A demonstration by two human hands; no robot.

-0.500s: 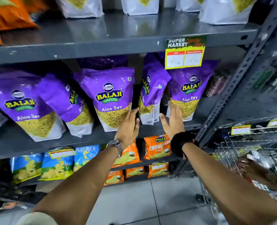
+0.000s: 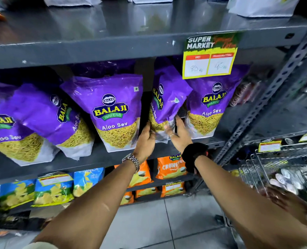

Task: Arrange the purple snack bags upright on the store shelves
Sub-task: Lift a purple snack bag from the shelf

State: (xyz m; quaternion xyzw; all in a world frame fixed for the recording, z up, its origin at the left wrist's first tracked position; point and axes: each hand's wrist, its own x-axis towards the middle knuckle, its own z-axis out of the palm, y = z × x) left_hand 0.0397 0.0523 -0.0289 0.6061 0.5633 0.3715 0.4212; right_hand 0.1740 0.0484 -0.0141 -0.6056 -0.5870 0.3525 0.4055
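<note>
Five purple snack bags on your middle shelf [image 2: 102, 164]. Fourth bag [image 2: 168, 103] turned sideways, base gripped between your left hand [image 2: 145, 139] and right hand [image 2: 180, 135], fingers curled round it. Price tag [image 2: 210, 56] above.

light: bright, overhead | glare: top shelf [image 2: 149, 24] sheen | blur: hands, edges below it | distortion: wide-angle bowing

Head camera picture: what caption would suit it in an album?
Both hands, left hand and right hand, grip a turned purple snack bag on the shelf.
</note>
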